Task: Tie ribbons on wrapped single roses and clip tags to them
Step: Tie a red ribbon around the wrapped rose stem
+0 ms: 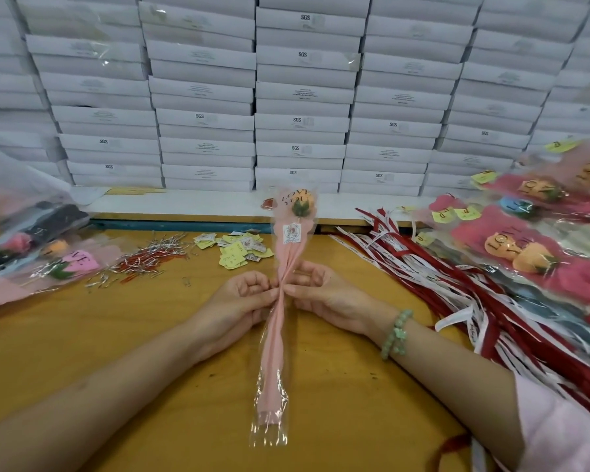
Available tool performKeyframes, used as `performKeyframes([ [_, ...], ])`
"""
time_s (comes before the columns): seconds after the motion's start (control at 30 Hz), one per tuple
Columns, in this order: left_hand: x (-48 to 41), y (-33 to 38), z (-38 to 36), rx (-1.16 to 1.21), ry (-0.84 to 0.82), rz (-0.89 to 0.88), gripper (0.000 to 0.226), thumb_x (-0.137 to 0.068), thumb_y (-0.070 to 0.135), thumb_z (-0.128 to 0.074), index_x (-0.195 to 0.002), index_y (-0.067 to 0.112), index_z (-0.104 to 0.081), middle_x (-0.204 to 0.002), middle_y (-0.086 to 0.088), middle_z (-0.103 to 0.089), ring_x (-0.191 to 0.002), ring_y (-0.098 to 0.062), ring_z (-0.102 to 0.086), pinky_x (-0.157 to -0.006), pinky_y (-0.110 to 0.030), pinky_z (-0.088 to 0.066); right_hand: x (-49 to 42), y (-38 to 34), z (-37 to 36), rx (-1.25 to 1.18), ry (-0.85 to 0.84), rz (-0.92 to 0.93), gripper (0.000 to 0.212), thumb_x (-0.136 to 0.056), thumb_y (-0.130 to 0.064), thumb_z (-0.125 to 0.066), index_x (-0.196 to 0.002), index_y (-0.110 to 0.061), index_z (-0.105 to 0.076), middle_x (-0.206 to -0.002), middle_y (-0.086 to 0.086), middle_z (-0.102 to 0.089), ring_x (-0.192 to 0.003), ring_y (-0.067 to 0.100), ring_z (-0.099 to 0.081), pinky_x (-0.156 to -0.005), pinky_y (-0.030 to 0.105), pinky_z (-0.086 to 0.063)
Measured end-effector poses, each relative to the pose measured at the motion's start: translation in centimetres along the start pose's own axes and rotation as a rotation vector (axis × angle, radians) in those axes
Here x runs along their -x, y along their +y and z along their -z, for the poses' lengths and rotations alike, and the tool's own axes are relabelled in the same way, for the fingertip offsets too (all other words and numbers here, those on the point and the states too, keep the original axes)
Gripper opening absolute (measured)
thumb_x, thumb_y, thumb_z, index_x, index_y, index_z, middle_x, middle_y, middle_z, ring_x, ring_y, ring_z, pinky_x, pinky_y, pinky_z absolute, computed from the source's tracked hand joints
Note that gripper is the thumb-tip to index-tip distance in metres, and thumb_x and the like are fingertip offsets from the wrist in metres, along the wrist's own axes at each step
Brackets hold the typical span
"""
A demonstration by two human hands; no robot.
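A single orange rose in a pink and clear wrapper (276, 338) lies lengthwise on the yellow table (82, 342), bloom pointing away from me. A small tag or sticker (292, 233) shows on the wrapper below the bloom. My left hand (242, 301) and my right hand (324, 294) pinch the wrapper from either side at its gathered waist, fingers curled. Whether a tie is between the fingers I cannot tell. Red and white ribbons (457, 287) lie in a heap to the right. Yellow and white tags (239, 248) lie scattered beyond my hands.
Silver and red twist ties (143, 260) litter the table's left middle. Wrapped roses are piled at right (532, 247) and at left (31, 247). Stacked white boxes (300, 97) form a wall behind the table. A green bead bracelet (395, 335) is on my right wrist.
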State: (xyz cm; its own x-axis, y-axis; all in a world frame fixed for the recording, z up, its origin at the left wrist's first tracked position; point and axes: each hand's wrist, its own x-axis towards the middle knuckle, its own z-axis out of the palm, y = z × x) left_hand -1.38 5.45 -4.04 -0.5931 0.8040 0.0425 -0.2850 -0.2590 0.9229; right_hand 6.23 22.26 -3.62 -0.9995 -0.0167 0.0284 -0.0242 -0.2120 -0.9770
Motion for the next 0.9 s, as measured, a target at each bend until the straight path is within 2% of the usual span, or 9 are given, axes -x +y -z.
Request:
performKeyframes([
  [0.17, 0.4, 0.0, -0.2, -0.169, 0.001, -0.056, 0.014, -0.08, 0.0, -0.065, -0.082, 0.003, -0.051, -0.066, -0.007, -0.063, -0.05, -0.008, -0.058, -0.053, -0.017, -0.05, -0.2, 0.3, 0.4, -0.006, -0.036, 0.02, 0.037, -0.08, 0.0, -0.065, -0.115, -0.009, -0.058, -0.094, 0.005, -0.072, -0.092, 0.02, -0.068, -0.094, 0.037, -0.052],
  [0.3, 0.8, 0.2, -0.3, -0.299, 0.048, -0.091, 0.011, -0.082, 0.002, -0.066, -0.084, 0.003, -0.055, -0.07, -0.005, -0.065, -0.06, -0.011, -0.063, -0.055, -0.017, -0.051, -0.1, 0.1, 0.5, 0.014, -0.064, 0.005, 0.041, -0.08, -0.001, -0.066, -0.119, -0.01, -0.057, -0.096, 0.006, -0.071, -0.09, 0.019, -0.068, -0.083, 0.029, -0.055],
  [0.5, 0.9, 1.3, -0.5, -0.482, 0.103, 0.003, 0.01, -0.084, 0.005, -0.07, -0.084, 0.004, -0.06, -0.072, -0.005, -0.067, -0.061, -0.013, -0.063, -0.059, -0.022, -0.053, 0.1, 0.0, 0.7, 0.006, -0.076, -0.004, 0.044, -0.081, 0.001, -0.066, -0.122, -0.005, -0.054, -0.101, 0.013, -0.069, -0.095, 0.026, -0.067, -0.094, 0.04, -0.053],
  [0.57, 0.7, 2.4, -0.5, -0.712, 0.113, 0.02, 0.012, -0.082, 0.016, -0.074, -0.08, 0.012, -0.063, -0.076, 0.0, -0.07, -0.066, -0.011, -0.064, -0.063, -0.02, -0.053, 0.2, 0.0, 0.6, 0.007, -0.072, -0.01, 0.042, -0.081, 0.003, -0.065, -0.121, -0.005, -0.053, -0.099, 0.013, -0.07, -0.094, 0.026, -0.068, -0.092, 0.04, -0.054],
  [0.67, 0.3, 5.7, 1.2, -1.129, 0.15, -0.074, 0.011, -0.079, 0.034, -0.075, -0.078, 0.028, -0.066, -0.084, 0.016, -0.068, -0.078, 0.001, -0.062, -0.062, -0.011, -0.046, 0.1, -0.1, 0.5, -0.02, -0.029, -0.038, 0.043, -0.078, 0.004, -0.066, -0.118, -0.003, -0.052, -0.092, 0.008, -0.072, -0.087, 0.02, -0.07, -0.082, 0.032, -0.058],
  [0.73, 0.1, 8.4, 3.7, -1.272, 0.25, -0.143, 0.009, -0.082, 0.029, -0.074, -0.079, 0.028, -0.065, -0.083, 0.013, -0.067, -0.078, -0.004, -0.061, -0.06, -0.017, -0.045, 0.1, -0.1, 0.5, -0.044, -0.022, -0.056, 0.046, -0.075, 0.003, -0.068, -0.118, -0.004, -0.052, -0.089, 0.006, -0.073, -0.086, 0.018, -0.07, -0.08, 0.029, -0.059],
  [0.8, 0.1, 10.6, 7.3, -1.486, 0.431, -0.188, 0.011, -0.086, 0.019, -0.071, -0.08, 0.025, -0.063, -0.085, 0.011, -0.064, -0.077, -0.009, -0.059, -0.06, -0.023, -0.044, 0.1, -0.2, 0.4, -0.053, -0.035, -0.06, 0.046, -0.075, 0.002, -0.068, -0.118, -0.004, -0.052, -0.089, 0.006, -0.072, -0.086, 0.017, -0.07, -0.081, 0.029, -0.058],
  [0.87, 0.3, 11.8, 11.2, -1.725, 0.59, -0.187, 0.018, -0.088, 0.013, -0.066, -0.079, 0.025, -0.057, -0.083, 0.008, -0.06, -0.075, -0.011, -0.056, -0.061, -0.028, -0.045, 0.2, -0.3, 0.3, -0.053, -0.038, -0.057, 0.044, -0.076, 0.002, -0.068, -0.117, -0.004, -0.053, -0.088, 0.005, -0.072, -0.087, 0.018, -0.069, -0.083, 0.031, -0.057],
  [0.9, 0.5, 12.0, 12.9, -1.825, 0.611, -0.162, 0.021, -0.089, 0.012, -0.066, -0.077, 0.026, -0.054, -0.081, 0.008, -0.059, -0.074, -0.012, -0.056, -0.063, -0.03, -0.048, 0.2, -0.3, 0.3, -0.054, -0.037, -0.057, 0.043, -0.076, 0.002, -0.068, -0.116, -0.004, -0.053, -0.088, 0.006, -0.072, -0.087, 0.018, -0.068, -0.083, 0.031, -0.057],
])
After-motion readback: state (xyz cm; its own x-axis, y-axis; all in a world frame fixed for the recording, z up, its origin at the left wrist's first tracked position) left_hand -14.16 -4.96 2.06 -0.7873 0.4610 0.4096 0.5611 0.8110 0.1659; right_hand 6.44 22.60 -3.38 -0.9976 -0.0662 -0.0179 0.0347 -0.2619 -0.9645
